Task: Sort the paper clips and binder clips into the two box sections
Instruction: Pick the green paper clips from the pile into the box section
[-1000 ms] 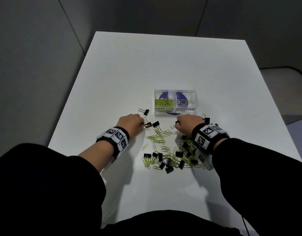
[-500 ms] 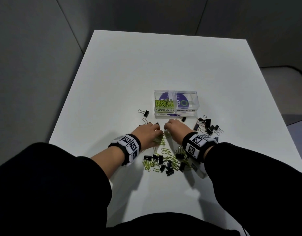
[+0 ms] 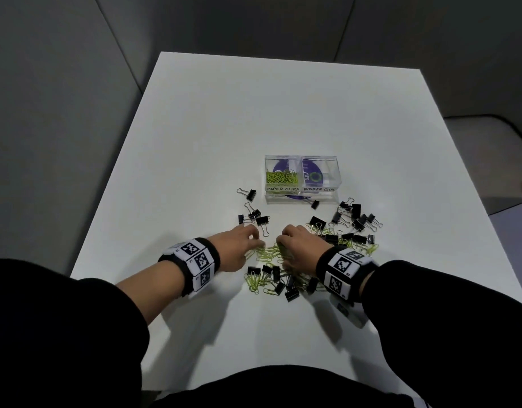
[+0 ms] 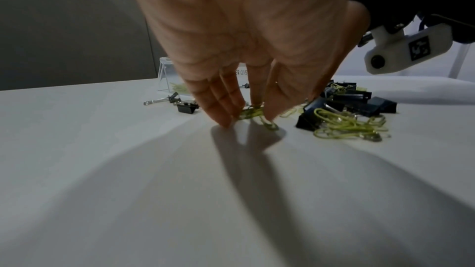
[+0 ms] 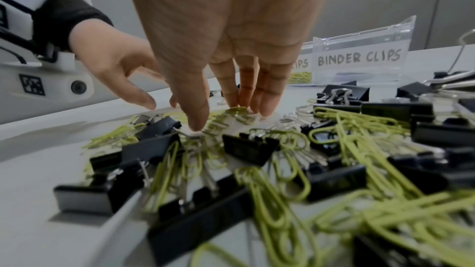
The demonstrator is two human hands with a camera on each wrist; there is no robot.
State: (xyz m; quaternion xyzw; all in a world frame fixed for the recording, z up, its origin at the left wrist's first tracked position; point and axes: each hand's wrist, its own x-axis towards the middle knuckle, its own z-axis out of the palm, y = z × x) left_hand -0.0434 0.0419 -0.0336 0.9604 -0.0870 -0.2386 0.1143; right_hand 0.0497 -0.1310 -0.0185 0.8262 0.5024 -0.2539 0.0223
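A clear two-section box [image 3: 301, 156] stands mid-table: the left section labelled PAPER CLIPS [image 3: 281, 178] holds green clips, and the section labelled BINDER CLIPS [image 3: 321, 178] looks bare. In front of it lies a mixed pile of green paper clips [image 3: 268, 251] and black binder clips [image 3: 283, 278]. My left hand [image 3: 255, 241] has its fingertips down on the table, pinching a small bunch of green paper clips [image 4: 250, 112] between thumb and fingers [image 4: 226, 119]. My right hand [image 5: 226, 119] faces it, straight fingers [image 5: 257, 107] pressing on green clips, thumb apart.
Loose binder clips lie left of the box [image 3: 253, 216] and in a larger group to its right [image 3: 353, 222]. One binder clip [image 3: 314, 204] sits against the box front. The white table [image 3: 283, 107] ends close behind the box; grey walls surround it.
Both hands moved inward from the outer binder clips and came together over the green paper clips in the middle of the pile; the left fingers have come down onto a bunch.
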